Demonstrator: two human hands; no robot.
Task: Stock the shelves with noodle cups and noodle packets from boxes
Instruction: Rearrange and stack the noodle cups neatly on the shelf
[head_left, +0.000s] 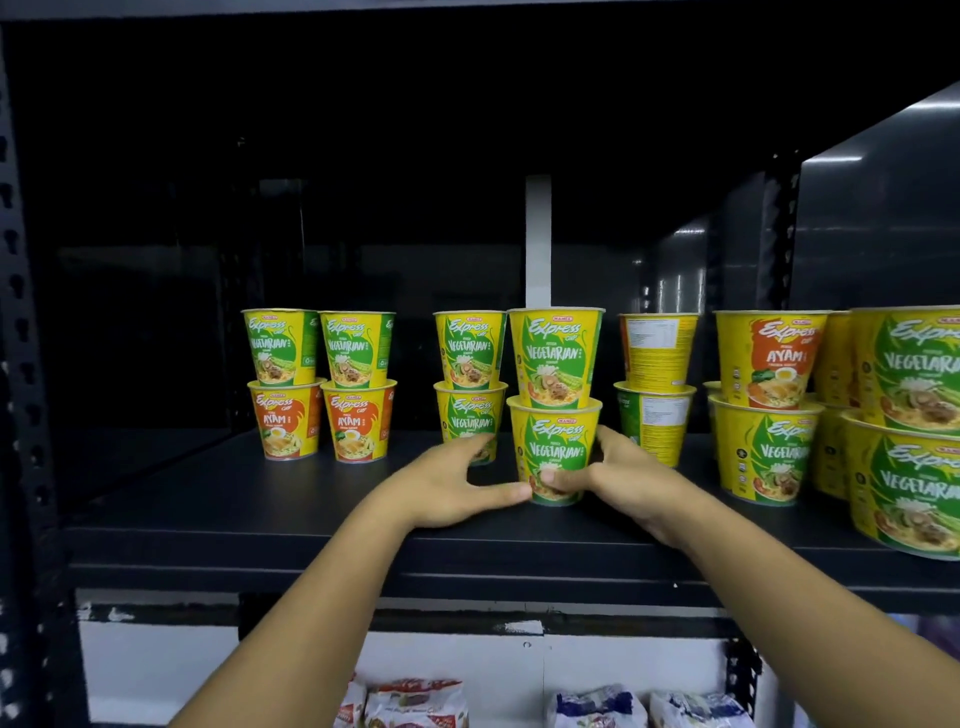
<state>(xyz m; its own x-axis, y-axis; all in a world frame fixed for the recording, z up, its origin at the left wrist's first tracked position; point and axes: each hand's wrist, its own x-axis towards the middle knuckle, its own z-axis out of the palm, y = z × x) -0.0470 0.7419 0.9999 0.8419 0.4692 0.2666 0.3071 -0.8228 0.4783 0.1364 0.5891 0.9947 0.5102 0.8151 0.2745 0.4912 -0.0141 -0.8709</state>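
Note:
A stack of two yellow-green Vegetarian noodle cups stands near the front of the black shelf (260, 519): the lower cup (555, 447) with the upper cup (556, 358) on top. My right hand (623, 478) grips the lower cup from the right, thumb across its base. My left hand (452, 483) reaches in from the left, its fingers spread, the thumb tip touching the cup's bottom edge. Behind stand more two-high stacks: Vegetarian over Ayam cups (283, 384) at the left, and a Vegetarian pair (470, 384) just behind my left hand.
To the right stand a stack turned label-away (655, 384), an Ayam-over-Vegetarian stack (769, 400) and large Vegetarian cups (914, 426) at the shelf's front right edge. Noodle packets (415, 701) lie on the lower shelf. A perforated black upright (21, 364) bounds the left side.

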